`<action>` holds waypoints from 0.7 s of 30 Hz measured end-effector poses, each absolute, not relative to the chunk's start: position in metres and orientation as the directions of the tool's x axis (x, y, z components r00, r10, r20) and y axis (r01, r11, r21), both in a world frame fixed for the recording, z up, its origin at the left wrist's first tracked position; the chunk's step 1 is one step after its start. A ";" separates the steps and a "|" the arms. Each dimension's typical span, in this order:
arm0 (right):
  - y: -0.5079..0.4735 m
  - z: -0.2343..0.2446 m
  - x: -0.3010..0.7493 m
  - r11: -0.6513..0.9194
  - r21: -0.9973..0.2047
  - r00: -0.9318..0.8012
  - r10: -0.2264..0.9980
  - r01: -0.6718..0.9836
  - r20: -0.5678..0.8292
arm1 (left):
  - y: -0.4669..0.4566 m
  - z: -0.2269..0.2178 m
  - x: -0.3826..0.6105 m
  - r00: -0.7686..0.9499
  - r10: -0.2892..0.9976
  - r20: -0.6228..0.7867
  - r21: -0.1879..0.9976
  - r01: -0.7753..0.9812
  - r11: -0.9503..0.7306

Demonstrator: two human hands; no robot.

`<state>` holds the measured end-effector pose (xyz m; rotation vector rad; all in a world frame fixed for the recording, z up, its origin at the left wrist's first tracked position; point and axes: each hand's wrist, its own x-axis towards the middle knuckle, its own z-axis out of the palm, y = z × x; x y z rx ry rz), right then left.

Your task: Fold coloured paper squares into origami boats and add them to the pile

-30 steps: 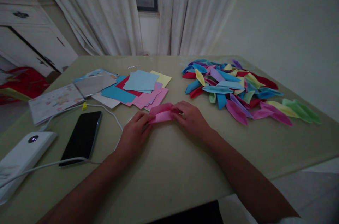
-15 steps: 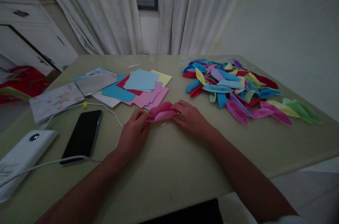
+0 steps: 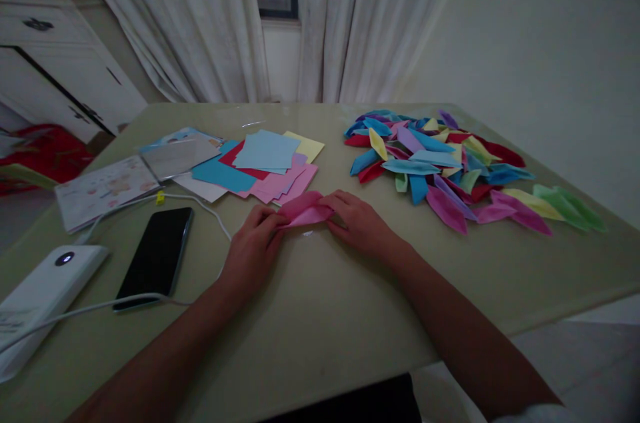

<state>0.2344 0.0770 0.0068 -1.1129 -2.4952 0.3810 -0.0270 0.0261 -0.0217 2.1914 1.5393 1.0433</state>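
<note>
Head view: my smooth, pale green tabletop (image 3: 340,316) fills most of the scene, with long whitish cloth curtains (image 3: 200,29) hanging beyond its far edge and a white cabinet with dark handles (image 3: 50,36) off to the left. On the table's right side spreads a loose pile of folded, pointed paper pieces (image 3: 435,159) in blue, red, yellow, purple, pink and green. Left of it lie overlapping flat, coloured paper sheets (image 3: 265,153), a light blue one on top, and next to them a white packet printed with pastel pictures (image 3: 107,191). Nearer me on the left sit a white, slab-shaped power bank (image 3: 47,303) and a black-screened smartphone (image 3: 157,253). My left hand (image 3: 254,246) and right hand (image 3: 361,223) grasp opposite ends of a folded strip of bright pink paper (image 3: 306,211), fingers bent around it, just in front of the sheets; I cannot tell whether its underside touches the table. A thin white cable (image 3: 207,208) crosses the phone's near end, and a small yellow tag (image 3: 160,198) sits on the cable.
</note>
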 end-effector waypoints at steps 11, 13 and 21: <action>0.076 0.002 0.232 0.670 -0.424 -0.629 0.734 0.609 0.258 | 0.028 -0.022 -0.027 0.167 0.902 0.399 0.554 0.739 -0.382; 0.075 0.002 0.232 0.680 -0.438 -0.630 0.725 0.588 0.278 | 0.029 -0.023 -0.027 0.168 0.904 0.393 0.567 0.729 -0.382; 0.083 0.006 0.239 0.604 -0.627 -0.569 0.768 0.493 0.293 | 0.029 -0.019 -0.027 0.175 0.908 0.382 0.624 0.676 -0.393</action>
